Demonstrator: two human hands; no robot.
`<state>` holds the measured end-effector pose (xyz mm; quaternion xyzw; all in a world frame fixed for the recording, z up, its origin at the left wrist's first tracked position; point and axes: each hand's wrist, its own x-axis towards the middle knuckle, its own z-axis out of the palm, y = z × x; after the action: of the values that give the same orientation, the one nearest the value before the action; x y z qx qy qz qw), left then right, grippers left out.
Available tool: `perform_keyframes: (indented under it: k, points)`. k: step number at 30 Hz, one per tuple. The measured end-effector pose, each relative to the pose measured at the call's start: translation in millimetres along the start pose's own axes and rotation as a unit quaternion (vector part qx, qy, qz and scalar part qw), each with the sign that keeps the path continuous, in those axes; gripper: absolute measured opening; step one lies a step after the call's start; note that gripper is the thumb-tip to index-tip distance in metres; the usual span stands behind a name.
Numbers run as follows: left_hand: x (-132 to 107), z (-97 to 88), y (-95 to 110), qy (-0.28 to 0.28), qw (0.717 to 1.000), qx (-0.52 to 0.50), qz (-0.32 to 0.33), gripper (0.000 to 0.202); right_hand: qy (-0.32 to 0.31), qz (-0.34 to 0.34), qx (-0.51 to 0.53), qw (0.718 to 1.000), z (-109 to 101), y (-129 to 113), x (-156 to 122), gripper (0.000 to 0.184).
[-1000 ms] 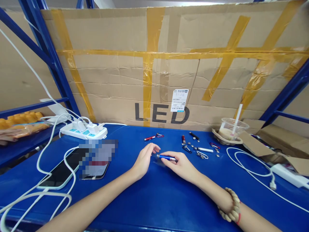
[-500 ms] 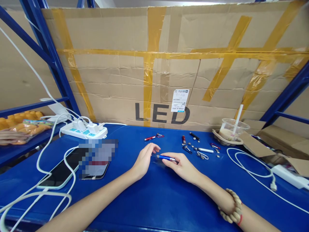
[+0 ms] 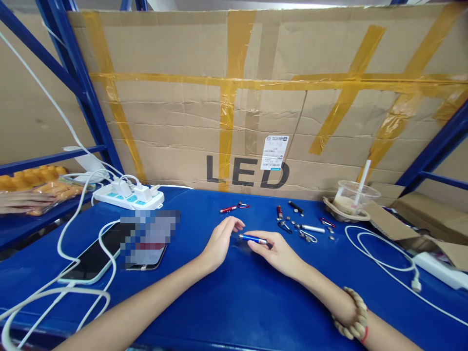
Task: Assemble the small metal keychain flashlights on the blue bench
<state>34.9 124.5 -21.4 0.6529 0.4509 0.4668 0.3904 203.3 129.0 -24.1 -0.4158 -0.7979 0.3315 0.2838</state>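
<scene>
My right hand point(image 3: 276, 250) grips a small blue penlight point(image 3: 252, 239) between thumb and fingers, its silver end pointing left. Facing it, my left hand point(image 3: 220, 242) is open with gently curved fingers and holds nothing; it is apart from the penlight. Beyond my hands lies a red penlight point(image 3: 228, 209) with a red carabiner clip point(image 3: 243, 205). To the right are another red penlight point(image 3: 280, 212), a black one point(image 3: 295, 207) and a silver one point(image 3: 313, 228). Several button cells point(image 3: 331, 238) and small clips lie scattered around these.
A plastic cup point(image 3: 353, 197) with a straw stands in a cardboard holder. White cable point(image 3: 380, 258) and an open carton point(image 3: 417, 214) are at right. Two phones point(image 3: 97, 256), cords and a power strip point(image 3: 127, 197) occupy the left. Another person's hand point(image 3: 24, 201) touches a bag at far left.
The whole view shifts slightly to the right. The other person's hand at far left moves over the bag. My two hands and the blue penlight keep almost the same pose.
</scene>
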Motion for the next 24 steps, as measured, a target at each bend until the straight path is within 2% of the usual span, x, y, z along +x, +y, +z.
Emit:
perform_keyframes:
  k: [15,24]
  points:
    - [-0.2,-0.2,0.0,0.001,1.0,0.005,0.008,0.033,0.0,0.024,0.01,1.0,-0.3,4.2,1.1,0.037]
    - [-0.3,0.0,0.3,0.0,1.0,0.006,0.01,0.033,0.012,-0.012,-0.028,0.999,0.3,1.1,0.5,0.037]
